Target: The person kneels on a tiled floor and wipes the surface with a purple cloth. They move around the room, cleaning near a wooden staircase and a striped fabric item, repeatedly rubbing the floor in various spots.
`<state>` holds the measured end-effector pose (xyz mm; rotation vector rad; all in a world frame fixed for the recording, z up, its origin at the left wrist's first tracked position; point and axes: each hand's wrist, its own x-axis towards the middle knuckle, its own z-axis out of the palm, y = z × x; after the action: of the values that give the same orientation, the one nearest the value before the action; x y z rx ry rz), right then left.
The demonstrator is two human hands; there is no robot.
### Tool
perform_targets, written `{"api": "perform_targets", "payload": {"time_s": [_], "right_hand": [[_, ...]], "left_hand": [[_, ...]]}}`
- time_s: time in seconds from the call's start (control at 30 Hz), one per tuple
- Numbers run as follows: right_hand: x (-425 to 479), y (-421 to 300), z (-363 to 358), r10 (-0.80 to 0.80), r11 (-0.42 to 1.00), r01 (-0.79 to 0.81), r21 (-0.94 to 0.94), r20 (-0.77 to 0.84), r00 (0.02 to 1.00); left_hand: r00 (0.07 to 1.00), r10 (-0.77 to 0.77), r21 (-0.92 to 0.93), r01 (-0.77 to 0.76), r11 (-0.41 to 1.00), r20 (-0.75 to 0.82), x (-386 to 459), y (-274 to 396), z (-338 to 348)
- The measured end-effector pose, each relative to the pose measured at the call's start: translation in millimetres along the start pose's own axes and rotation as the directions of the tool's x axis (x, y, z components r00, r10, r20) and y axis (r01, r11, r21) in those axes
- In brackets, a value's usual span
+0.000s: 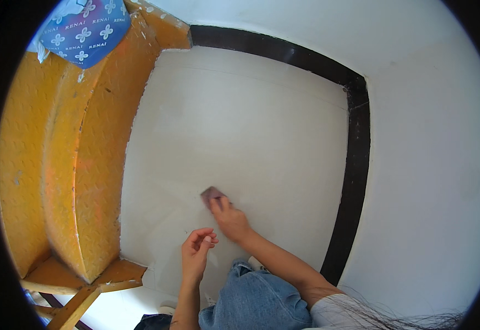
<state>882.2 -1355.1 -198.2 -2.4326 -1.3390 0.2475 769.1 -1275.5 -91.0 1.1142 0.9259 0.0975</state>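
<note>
A folded purple-brown cloth lies against the pale tiled floor, slightly blurred. My right hand presses it down, with the fingers on its near part, so some of the cloth is hidden. Below and to the left, my left hand hovers over the floor with its fingers loosely curled and nothing in them. A few small dark specks are on the tile near both hands. My knee in blue denim is bent close behind the hands.
Yellow-painted steel stairs with a raised tread pattern border the floor on the left. On them, at the top, rests a blue patterned bag bearing writing. Dark skirting runs along the white walls at the back and right.
</note>
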Motion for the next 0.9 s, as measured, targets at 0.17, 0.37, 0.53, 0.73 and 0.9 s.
{"api": "perform_targets", "payload": {"time_s": [0.17,0.37,0.53,0.73,0.9], "right_hand": [[-43,47,-27,0.452,0.811,-0.322,0.489,-0.173,0.875],[-124,192,-83,0.832,0.483,-0.866,0.130,-0.378,0.407],[12,212,-78,0.649,0.679,-0.734,0.004,-0.469,0.599],[110,69,-19,0.071,0.990,-0.034,0.140,-0.273,0.959],[31,-71,55,-0.554,0.824,0.460,0.331,0.295,0.779]], "left_hand": [[0.992,0.061,-0.010,-0.063,0.998,-0.112,-3,18,-18],[0.959,-0.002,-0.108,-0.030,0.994,-0.284,-2,0,-53],[0.954,0.000,-0.204,-0.064,0.977,-0.301,1,5,-56],[0.935,0.040,-0.209,-0.120,0.971,-0.352,2,19,-63],[0.923,0.087,-0.251,-0.191,0.949,-0.376,7,34,-77]]}}
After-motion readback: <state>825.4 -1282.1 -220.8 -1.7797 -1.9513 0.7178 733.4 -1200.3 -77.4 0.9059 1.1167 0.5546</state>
